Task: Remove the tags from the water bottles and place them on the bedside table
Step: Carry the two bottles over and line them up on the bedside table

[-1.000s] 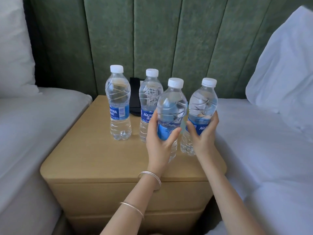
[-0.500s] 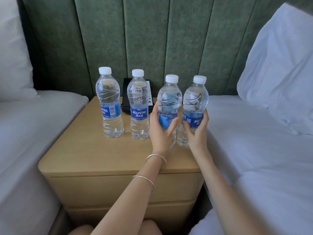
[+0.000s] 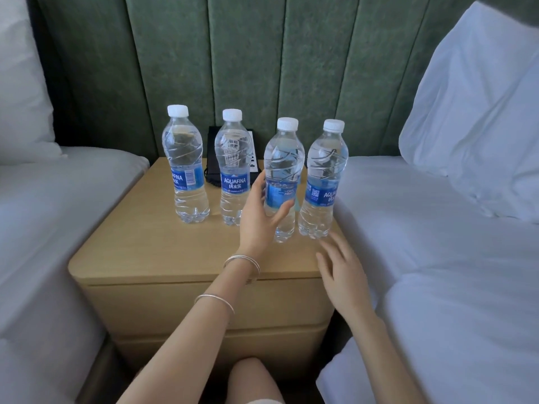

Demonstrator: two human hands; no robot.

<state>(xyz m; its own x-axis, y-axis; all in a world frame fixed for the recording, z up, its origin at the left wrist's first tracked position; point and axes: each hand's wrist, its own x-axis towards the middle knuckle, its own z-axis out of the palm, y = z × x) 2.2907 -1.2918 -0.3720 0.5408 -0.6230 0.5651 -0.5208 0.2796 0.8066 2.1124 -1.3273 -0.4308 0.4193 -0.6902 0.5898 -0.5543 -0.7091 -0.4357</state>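
Your left hand [image 3: 256,220] grips the third bottle [image 3: 284,158] (label [image 3: 280,195] still on); right hand [image 3: 342,275] hovers spread, empty: peel next.

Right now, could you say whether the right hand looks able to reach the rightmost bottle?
Probably yes: the right hand hovers open in front of the rightmost bottle, with nothing between them.

Four water bottles [image 3: 185,158] [image 3: 233,158] [image 3: 284,156] [image 3: 325,170], two hands [image 3: 258,220] [image 3: 342,275], one bedside table [image 3: 175,252], two pillows [image 3: 17,97] [image 3: 481,106].
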